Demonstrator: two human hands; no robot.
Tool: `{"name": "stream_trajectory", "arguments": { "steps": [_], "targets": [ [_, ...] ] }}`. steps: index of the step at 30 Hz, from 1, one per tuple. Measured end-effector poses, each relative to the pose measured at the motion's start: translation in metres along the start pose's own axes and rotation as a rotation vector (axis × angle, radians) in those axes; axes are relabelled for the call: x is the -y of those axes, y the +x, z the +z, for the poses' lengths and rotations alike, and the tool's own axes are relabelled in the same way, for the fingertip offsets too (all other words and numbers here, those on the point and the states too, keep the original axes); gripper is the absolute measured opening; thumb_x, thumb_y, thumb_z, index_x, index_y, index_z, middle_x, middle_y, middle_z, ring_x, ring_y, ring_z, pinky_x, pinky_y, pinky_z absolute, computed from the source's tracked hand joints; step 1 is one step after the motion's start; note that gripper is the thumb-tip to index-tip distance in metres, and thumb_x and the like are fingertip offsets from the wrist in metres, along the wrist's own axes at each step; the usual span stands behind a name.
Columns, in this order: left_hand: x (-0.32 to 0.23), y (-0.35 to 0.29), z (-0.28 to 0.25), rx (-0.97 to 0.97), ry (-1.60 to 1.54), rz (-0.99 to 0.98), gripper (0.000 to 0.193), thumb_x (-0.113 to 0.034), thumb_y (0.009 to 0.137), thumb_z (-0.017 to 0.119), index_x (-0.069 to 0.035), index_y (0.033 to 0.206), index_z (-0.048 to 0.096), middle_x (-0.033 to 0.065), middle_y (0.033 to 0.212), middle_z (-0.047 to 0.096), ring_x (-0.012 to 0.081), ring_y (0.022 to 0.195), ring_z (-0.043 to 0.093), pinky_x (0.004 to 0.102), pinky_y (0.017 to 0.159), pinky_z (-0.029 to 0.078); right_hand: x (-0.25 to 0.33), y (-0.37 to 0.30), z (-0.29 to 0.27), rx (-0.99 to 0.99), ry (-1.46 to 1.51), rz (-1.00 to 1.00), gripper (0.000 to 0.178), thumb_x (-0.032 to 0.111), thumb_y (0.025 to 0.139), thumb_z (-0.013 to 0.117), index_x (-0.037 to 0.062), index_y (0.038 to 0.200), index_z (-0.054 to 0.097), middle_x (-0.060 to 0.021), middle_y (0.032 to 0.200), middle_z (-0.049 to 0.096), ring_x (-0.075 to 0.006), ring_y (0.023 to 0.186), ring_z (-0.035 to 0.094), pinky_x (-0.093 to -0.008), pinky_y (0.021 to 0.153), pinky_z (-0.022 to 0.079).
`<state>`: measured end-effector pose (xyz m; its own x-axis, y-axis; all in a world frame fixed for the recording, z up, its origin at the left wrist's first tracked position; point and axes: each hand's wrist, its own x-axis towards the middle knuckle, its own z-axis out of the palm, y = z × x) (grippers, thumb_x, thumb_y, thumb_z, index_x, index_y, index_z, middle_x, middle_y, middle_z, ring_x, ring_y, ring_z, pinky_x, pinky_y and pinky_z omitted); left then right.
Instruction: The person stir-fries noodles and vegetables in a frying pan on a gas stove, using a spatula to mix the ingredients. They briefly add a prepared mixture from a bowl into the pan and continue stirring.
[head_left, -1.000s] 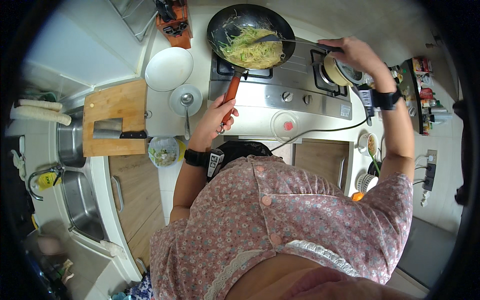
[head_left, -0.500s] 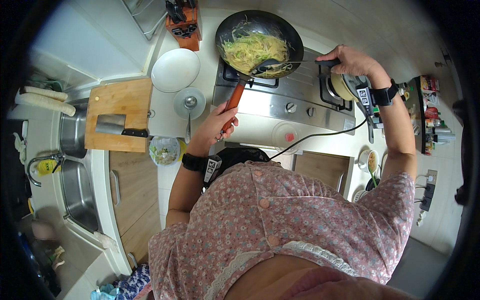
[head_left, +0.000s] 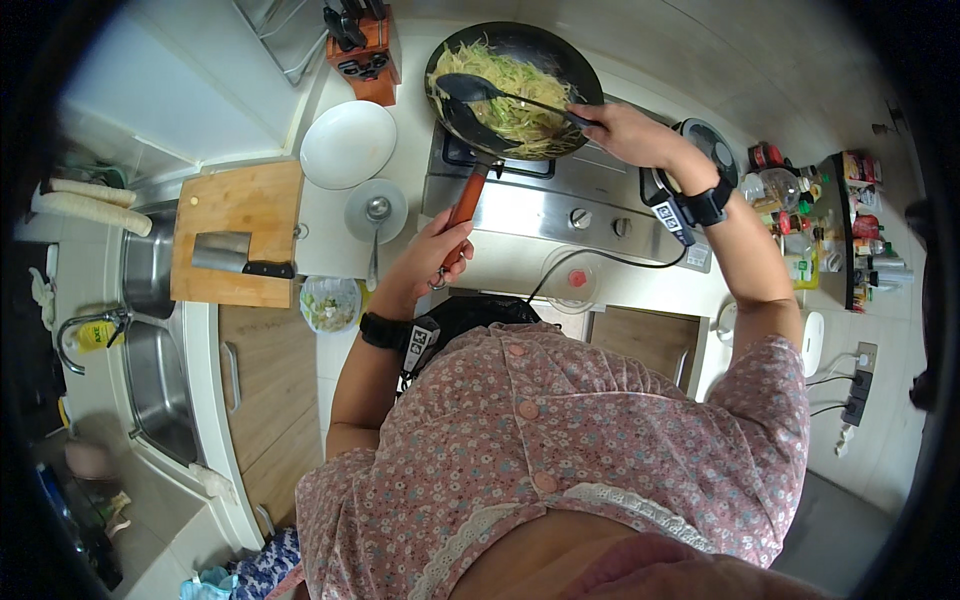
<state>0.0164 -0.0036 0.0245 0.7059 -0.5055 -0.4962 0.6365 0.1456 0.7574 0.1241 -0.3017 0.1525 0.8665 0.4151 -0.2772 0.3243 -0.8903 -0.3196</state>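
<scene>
My left hand (head_left: 436,254) is closed around the reddish-brown handle (head_left: 470,196) of a black wok (head_left: 580,70) on the left burner. Inside the wok lies a heap of pale yellow shreds with green strips (head_left: 525,115), perhaps shredded potato. My right hand (head_left: 632,133) grips the handle of a black spatula (head_left: 468,88), reaching in over the wok's right rim. The spatula's broad head is above the left part of the food, its face bare.
On the left counter stand a white plate (head_left: 349,144), a bowl with a metal spoon (head_left: 376,209), a knife block (head_left: 364,60) and a cutting board (head_left: 280,195) bearing a cleaver (head_left: 222,252). A lidded pot (head_left: 708,147) occupies the right burner, near several bottles (head_left: 775,188).
My right hand has moved left with the spatula, whose head has gone from the wok's near edge to above the food's left side. The left hand keeps its hold on the handle.
</scene>
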Motion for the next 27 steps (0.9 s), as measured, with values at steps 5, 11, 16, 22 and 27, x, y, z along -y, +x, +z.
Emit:
{"name": "stream_trajectory", "arguments": {
  "steps": [5, 11, 16, 22, 27],
  "targets": [
    [0.003, -0.001, 0.006, 0.003, -0.033, 0.006, 0.033, -0.025, 0.097, 0.053, -0.01, 0.124, 0.044, 0.0024, 0.075, 0.054, 0.0053, 0.046, 0.045, 0.0179, 0.033, 0.028, 0.006, 0.026, 0.014, -0.08, -0.091, 0.024, 0.043, 0.013, 0.092, 0.047, -0.0006, 0.132, 0.049, -0.0291, 0.098, 0.063, -0.044, 0.091, 0.06, -0.0428, 0.081, 0.047],
    [0.006, -0.006, 0.01, -0.003, -0.078, 0.025, 0.034, -0.025, 0.097, 0.052, -0.011, 0.126, 0.043, 0.0041, 0.08, 0.055, 0.0058, 0.047, 0.045, 0.0185, 0.033, 0.028, 0.009, 0.014, 0.0, -0.075, -0.069, 0.164, 0.043, 0.017, 0.094, 0.047, 0.0022, 0.133, 0.049, -0.0223, 0.08, 0.064, -0.0325, 0.07, 0.062, -0.0398, 0.067, 0.049],
    [0.003, -0.01, 0.013, 0.02, -0.112, 0.046, 0.035, -0.026, 0.098, 0.051, -0.011, 0.128, 0.042, 0.0065, 0.083, 0.055, 0.0068, 0.047, 0.044, 0.019, 0.033, 0.029, 0.01, -0.033, -0.018, -0.167, 0.021, 0.207, 0.044, 0.014, 0.091, 0.05, 0.0065, 0.135, 0.05, -0.018, 0.067, 0.06, -0.0253, 0.061, 0.06, -0.0379, 0.06, 0.048],
    [0.005, -0.01, 0.017, 0.014, -0.15, 0.023, 0.033, -0.027, 0.098, 0.052, -0.011, 0.126, 0.044, 0.0055, 0.082, 0.054, 0.0062, 0.047, 0.044, 0.0174, 0.033, 0.028, 0.006, 0.01, 0.008, -0.308, -0.259, 0.328, 0.053, 0.004, 0.085, 0.043, 0.0095, 0.137, 0.046, -0.0286, 0.096, 0.063, -0.0432, 0.093, 0.061, -0.049, 0.08, 0.05],
    [0.006, -0.008, 0.014, -0.001, -0.139, 0.01, 0.032, -0.026, 0.098, 0.051, -0.011, 0.125, 0.043, 0.0052, 0.081, 0.054, 0.0063, 0.047, 0.044, 0.0173, 0.034, 0.029, 0.02, 0.015, 0.06, -0.266, -0.318, 0.223, 0.052, 0.008, 0.088, 0.045, 0.0167, 0.139, 0.045, -0.024, 0.09, 0.065, -0.0383, 0.083, 0.065, -0.0469, 0.072, 0.053]
  ]
}}
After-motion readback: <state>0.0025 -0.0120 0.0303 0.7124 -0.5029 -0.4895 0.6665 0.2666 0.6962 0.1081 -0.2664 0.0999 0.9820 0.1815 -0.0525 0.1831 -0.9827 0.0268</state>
